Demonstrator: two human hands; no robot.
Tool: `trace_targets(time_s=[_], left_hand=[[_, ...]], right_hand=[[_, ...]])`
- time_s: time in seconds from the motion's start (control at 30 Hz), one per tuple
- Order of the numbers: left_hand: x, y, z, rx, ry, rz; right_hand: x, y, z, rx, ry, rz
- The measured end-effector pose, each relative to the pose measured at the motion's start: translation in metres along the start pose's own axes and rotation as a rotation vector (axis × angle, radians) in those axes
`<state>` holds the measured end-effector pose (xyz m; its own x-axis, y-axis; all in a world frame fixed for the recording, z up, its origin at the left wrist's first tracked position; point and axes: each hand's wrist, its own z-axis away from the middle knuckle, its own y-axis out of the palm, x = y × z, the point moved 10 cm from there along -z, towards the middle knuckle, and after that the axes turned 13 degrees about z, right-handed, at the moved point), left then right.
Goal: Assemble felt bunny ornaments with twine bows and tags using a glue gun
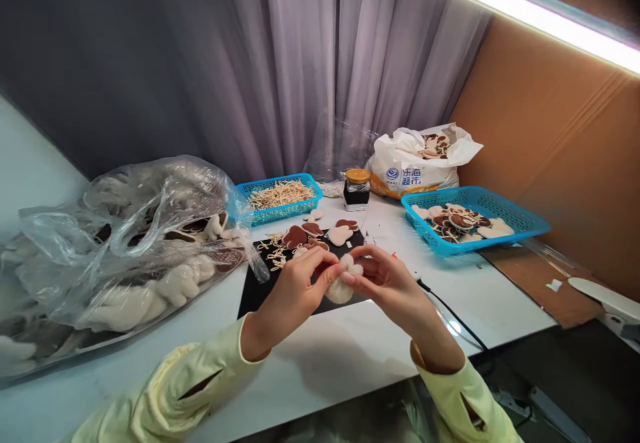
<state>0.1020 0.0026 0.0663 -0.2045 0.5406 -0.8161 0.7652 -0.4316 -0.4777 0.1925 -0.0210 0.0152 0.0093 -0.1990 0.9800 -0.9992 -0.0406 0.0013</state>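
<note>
Between my two hands, above the front edge of a black mat (253, 290), is a small cream fluffy piece (341, 290) with rounded lobes on top. My left hand (305, 280) pinches it from the left, thumb and fingers pressed against it. From the other side my right hand (383, 276) grips it with thumb and forefinger. Just beyond my hands, brown and cream felt-like pieces (295, 236) lie on the mat, with a cream rounded piece (340, 234) beside them. Thin beige knotted cords (274, 251) are scattered at the mat's left.
At left lies a clear plastic bag (150, 210) of fluffy pieces. Behind the mat stand a blue basket (285, 214) of beige cords and a dark jar (357, 193) with a yellow lid. On the right are another blue basket (450, 246), a white shopping bag (420, 176) and a black cable (455, 316).
</note>
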Motion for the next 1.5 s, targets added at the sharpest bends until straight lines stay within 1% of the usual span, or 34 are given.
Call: trace_targets(time_s=[0.13,0.3,0.43,0.67,0.73,0.9,1.0,1.07,1.13,1.17,1.23,1.27,1.33,1.4,1.5], left_hand=[[0.013,0.006,-0.001,0.073,-0.114,0.125],[0.024,0.001,-0.005,0.085,-0.127,0.129],[0.024,-0.003,-0.006,0.063,-0.100,0.120],[0.020,-0.003,-0.005,0.024,-0.088,0.067],[0.020,-0.003,-0.005,0.036,-0.093,0.078],[0.021,-0.001,-0.006,0.121,-0.112,0.122],[0.023,-0.003,-0.006,0.119,-0.121,0.126],[0.023,-0.003,-0.006,0.106,-0.116,0.132],[0.023,-0.005,-0.006,0.089,-0.111,0.129],[0.023,-0.006,-0.006,0.079,-0.108,0.122],[0.021,-0.008,-0.007,0.051,-0.099,0.096],[0.019,-0.009,-0.006,0.039,-0.089,0.081],[0.016,-0.010,-0.005,0.015,-0.068,0.052],[0.013,-0.009,-0.003,0.002,-0.050,0.026],[0.008,-0.006,0.000,0.000,-0.006,-0.035]], right_hand=[[-0.003,-0.004,-0.003,-0.043,-0.012,0.031],[-0.004,-0.003,-0.015,0.004,-0.008,0.099],[0.001,0.000,-0.017,0.044,-0.034,0.156],[-0.005,0.008,-0.010,0.100,-0.004,0.085],[-0.005,0.009,-0.009,0.100,-0.009,0.071],[-0.002,0.007,-0.008,0.090,-0.084,0.083],[-0.004,0.003,-0.007,0.058,-0.104,0.103],[-0.007,0.001,-0.007,0.043,-0.089,0.132],[-0.007,-0.005,-0.005,-0.013,-0.085,0.189],[-0.003,-0.009,-0.004,-0.065,-0.106,0.241],[0.013,-0.018,0.002,-0.194,-0.209,0.389],[0.023,-0.020,0.006,-0.258,-0.279,0.477],[0.039,-0.016,0.013,-0.344,-0.400,0.637],[0.046,-0.010,0.017,-0.383,-0.461,0.733],[0.043,-0.005,0.017,-0.380,-0.448,0.754]])
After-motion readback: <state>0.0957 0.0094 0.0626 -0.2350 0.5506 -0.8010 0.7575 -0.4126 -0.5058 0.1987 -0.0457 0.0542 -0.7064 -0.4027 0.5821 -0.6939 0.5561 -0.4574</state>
